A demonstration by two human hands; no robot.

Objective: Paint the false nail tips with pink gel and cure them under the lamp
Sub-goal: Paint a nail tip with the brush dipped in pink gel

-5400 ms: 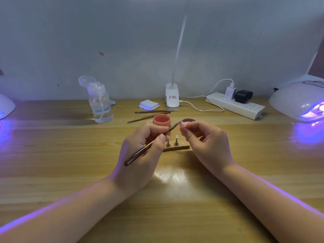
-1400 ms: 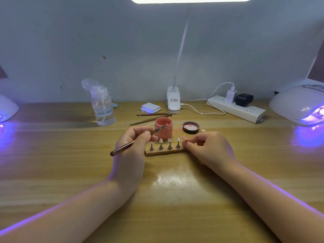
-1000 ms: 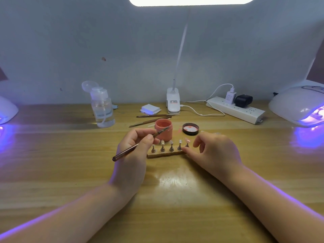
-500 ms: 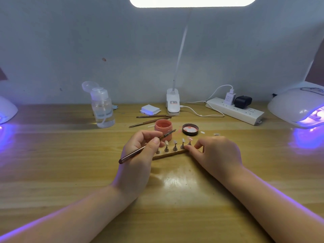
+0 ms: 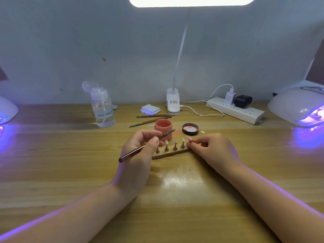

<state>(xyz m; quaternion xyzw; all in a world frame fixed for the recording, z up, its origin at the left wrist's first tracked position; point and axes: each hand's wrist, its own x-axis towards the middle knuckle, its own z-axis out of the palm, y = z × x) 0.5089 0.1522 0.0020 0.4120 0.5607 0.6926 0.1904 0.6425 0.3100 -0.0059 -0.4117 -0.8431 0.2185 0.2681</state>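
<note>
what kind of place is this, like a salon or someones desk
Most likely a nail-art workstation, perhaps a training or home desk rather than a full salon. Clues: glowing curing lamps at both table edges, like the right one, an open pot of pink gel, and a wooden stand of false nail tips.

A nail-work desk: wooden tabletop point(image 5: 70, 172), glowing curing lamps point(image 5: 296, 106), clip-on desk light point(image 5: 173, 102), power strip point(image 5: 235, 110).

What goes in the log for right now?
left hand: holds brush | right hand: pinches rightmost tip | gel jar: open
</note>
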